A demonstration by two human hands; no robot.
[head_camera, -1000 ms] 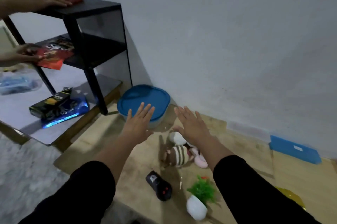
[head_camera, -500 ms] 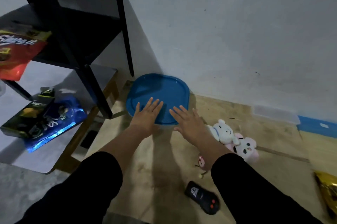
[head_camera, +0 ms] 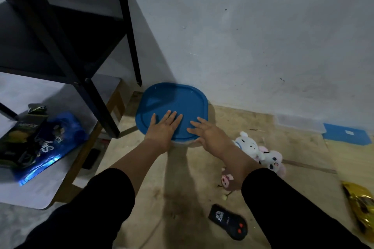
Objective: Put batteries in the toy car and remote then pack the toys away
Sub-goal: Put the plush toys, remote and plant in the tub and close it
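Hands flat on the blue lid (head_camera: pixel 172 103) — left hand (head_camera: pixel 162 129) and right hand (head_camera: pixel 208 134), fingers spread; remote (head_camera: pixel 228 221) and plush toys (head_camera: pixel 261 153) lie behind them — packing unfinished.

Both hands, the left hand (head_camera: pixel 162 130) and right hand (head_camera: pixel 208 133), rest on the lid (head_camera: pixel 172 103) by the far wall, plush toys (head_camera: pixel 261 153) just right, remote (head_camera: pixel 227 221) nearer, apparently on the floor.

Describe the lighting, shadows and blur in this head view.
Head view: dim light; both arms cast a dark shadow on the floor; the black shelf shadows the wall. Glare streaks the blue snack bag. Shelf legs bow from wide-angle distortion. The gold packet is smeared at the edge.
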